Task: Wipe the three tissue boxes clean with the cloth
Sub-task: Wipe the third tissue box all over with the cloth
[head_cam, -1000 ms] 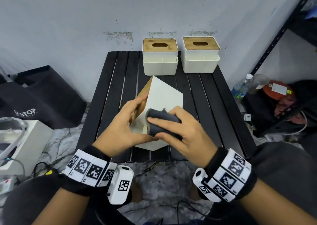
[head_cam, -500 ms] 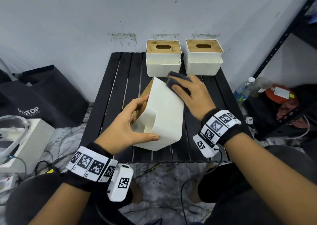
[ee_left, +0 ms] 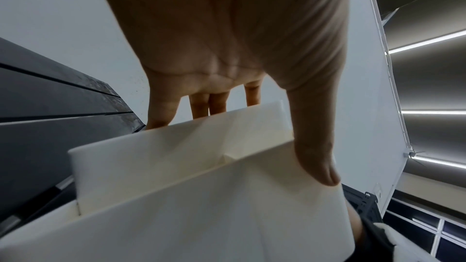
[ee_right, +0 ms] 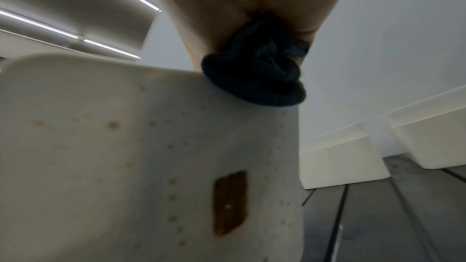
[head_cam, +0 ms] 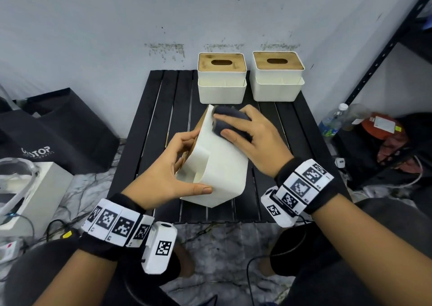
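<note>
While L hand [head_cam: 171, 177] grips tilted box [head_cam: 219, 165], cloth [head_cam: 230, 123] under R fingers [head_cam: 236, 135]

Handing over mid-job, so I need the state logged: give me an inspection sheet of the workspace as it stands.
Surface: black slatted table.
Job's things: tilted tissue box with brown spots on its underside; two upright tissue boxes at the back; dark cloth.
Clutter: nothing seen on the table.
Hands: left hand grips the tilted box; right hand presses the cloth on it.
Cables: on the floor.
Surroundings: black bag, shelving, bottle.
</note>
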